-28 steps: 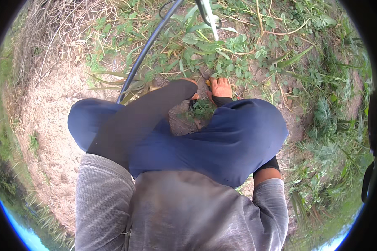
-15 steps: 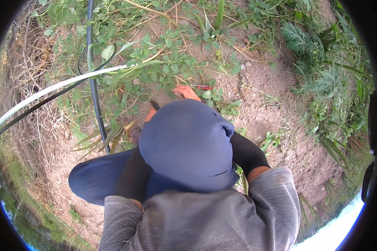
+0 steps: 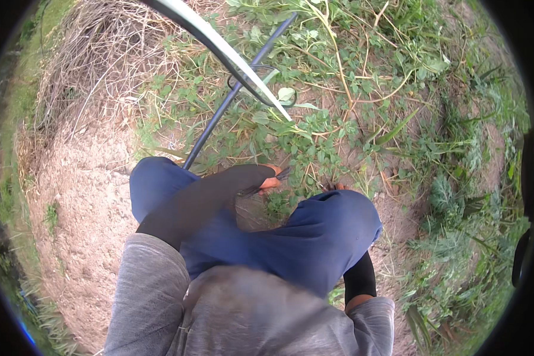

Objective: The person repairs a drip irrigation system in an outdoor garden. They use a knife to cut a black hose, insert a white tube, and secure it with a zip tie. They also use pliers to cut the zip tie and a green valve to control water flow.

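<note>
The left hand (image 3: 271, 182) reaches in above the folded lap, its black sleeve (image 3: 202, 196) crossing in front of the blue trousers (image 3: 344, 228). Its grip is nearly closed, and a dark piece (image 3: 284, 173) pokes out past the fingers on the right side, seemingly pinched between them; its far end and its exact kind are too small and blurred to tell. The piece is just above the ground, beside low leafy weeds (image 3: 320, 139) and between the two knees. Of the right hand (image 3: 339, 186), only some fingers show beyond the right knee, near the weeds and soil; how wide that grip stands and whether it has hold of anything cannot be told.

The dark piece looks slim and light, so a fingertip pinch should be enough to steady it; whether it is stiff or soft does not show. Taking hold close to where it leaves the fingers would probably keep its end from wagging, and dusty skin might let it slip a little. The weed stems beside it look soft and easily snapped, best taken low, near the soil.

A black pipe (image 3: 203, 141) runs up from beside the left knee, apparently stiff, and a white strip (image 3: 231, 54) crosses it in the upper part of the view.
</note>
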The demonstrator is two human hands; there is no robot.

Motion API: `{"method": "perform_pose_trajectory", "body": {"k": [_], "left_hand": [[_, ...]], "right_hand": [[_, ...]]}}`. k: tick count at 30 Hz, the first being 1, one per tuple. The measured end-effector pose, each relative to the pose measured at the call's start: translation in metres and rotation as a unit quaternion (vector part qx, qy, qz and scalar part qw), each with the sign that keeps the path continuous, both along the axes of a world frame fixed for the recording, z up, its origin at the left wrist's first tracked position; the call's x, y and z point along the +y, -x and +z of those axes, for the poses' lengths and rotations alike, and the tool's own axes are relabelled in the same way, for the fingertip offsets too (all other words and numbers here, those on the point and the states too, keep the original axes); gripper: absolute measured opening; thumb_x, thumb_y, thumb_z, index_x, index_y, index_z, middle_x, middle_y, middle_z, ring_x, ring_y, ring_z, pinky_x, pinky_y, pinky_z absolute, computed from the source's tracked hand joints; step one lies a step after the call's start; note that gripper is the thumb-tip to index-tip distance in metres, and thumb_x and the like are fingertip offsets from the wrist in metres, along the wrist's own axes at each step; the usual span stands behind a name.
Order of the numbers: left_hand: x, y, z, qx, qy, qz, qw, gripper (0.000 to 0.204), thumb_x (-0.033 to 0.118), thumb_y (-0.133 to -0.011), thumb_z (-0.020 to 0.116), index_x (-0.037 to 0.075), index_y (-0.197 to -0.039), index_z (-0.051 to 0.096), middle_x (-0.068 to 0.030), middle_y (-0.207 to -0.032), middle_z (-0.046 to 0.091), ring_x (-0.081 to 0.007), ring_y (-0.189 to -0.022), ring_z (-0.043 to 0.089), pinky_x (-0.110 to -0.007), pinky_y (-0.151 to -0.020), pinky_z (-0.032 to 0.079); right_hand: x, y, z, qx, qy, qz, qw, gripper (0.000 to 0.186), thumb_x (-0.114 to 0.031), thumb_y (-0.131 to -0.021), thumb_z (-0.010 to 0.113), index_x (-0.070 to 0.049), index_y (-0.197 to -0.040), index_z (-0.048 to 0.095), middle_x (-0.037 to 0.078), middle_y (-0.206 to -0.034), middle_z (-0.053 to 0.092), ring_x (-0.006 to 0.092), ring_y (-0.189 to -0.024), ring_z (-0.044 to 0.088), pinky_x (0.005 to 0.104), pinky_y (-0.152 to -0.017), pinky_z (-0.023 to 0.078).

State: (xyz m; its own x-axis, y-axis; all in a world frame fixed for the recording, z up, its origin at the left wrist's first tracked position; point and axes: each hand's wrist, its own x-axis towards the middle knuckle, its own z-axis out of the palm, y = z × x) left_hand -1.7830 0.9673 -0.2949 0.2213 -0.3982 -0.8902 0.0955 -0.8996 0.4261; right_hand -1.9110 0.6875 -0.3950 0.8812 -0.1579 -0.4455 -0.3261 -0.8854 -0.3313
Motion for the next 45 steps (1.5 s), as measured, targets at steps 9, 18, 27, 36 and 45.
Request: {"method": "perform_pose_trajectory", "body": {"k": [9, 18, 27, 36, 45], "left_hand": [[0.002, -0.010, 0.224, 0.032, 0.119, -0.018, 0.992, 0.048, 0.033, -0.088, 0.050, 0.002, -0.125, 0.048, -0.0150, -0.109, 0.058, -0.0216, -0.073, 0.058, -0.035, -0.068, 0.048], [0.062, 0.007, 0.263, -0.155, 0.256, 0.072, 0.952, 0.037, 0.029, -0.089, 0.054, 0.006, -0.116, 0.046, -0.0115, -0.102, 0.056, -0.0265, -0.081, 0.060, -0.042, -0.068, 0.049], [0.076, 0.002, 0.261, -0.166, 0.345, 0.226, 0.895, 0.021, 0.022, -0.087, 0.057, 0.007, -0.099, 0.047, -0.0090, -0.087, 0.057, -0.0321, -0.081, 0.061, -0.048, -0.065, 0.048], [0.110, -0.021, 0.307, -0.170, 0.214, 0.387, 0.881, 0.027, 0.024, -0.088, 0.054, 0.004, -0.105, 0.048, -0.0174, -0.083, 0.060, -0.0367, -0.080, 0.062, -0.046, -0.070, 0.050], [0.106, 0.021, 0.273, -0.166, 0.096, 0.638, 0.746, 0.031, 0.020, -0.078, 0.059, 0.003, -0.100, 0.045, -0.0187, -0.065, 0.060, -0.0405, -0.062, 0.061, -0.051, -0.057, 0.048]], "right_hand": [[-0.032, -0.054, 0.065, 0.100, -0.044, 0.270, 0.957, 0.034, -0.032, -0.078, 0.070, -0.009, -0.101, 0.060, 0.011, -0.092, 0.063, 0.0257, -0.083, 0.061, 0.0352, -0.074, 0.050], [0.003, -0.185, 0.139, 0.341, -0.220, 0.355, 0.842, 0.029, -0.025, -0.077, 0.071, -0.006, -0.096, 0.061, 0.007, -0.080, 0.061, 0.0170, -0.073, 0.057, 0.0302, -0.069, 0.047], [0.109, -0.228, 0.152, 0.537, -0.178, 0.273, 0.778, 0.038, 0.005, -0.067, 0.068, -0.004, -0.101, 0.053, 0.005, -0.092, 0.061, 0.0163, -0.089, 0.060, 0.0301, -0.079, 0.049], [0.154, -0.139, 0.222, 0.514, -0.353, 0.069, 0.779, 0.027, -0.013, -0.087, 0.059, -0.009, -0.113, 0.053, 0.003, -0.101, 0.059, 0.0117, -0.085, 0.058, 0.0262, -0.073, 0.048], [0.208, -0.059, 0.291, 0.369, -0.426, -0.173, 0.808, 0.036, -0.014, -0.089, 0.057, -0.008, -0.123, 0.047, 0.005, -0.107, 0.059, 0.0148, -0.089, 0.059, 0.0282, -0.079, 0.049]]}}
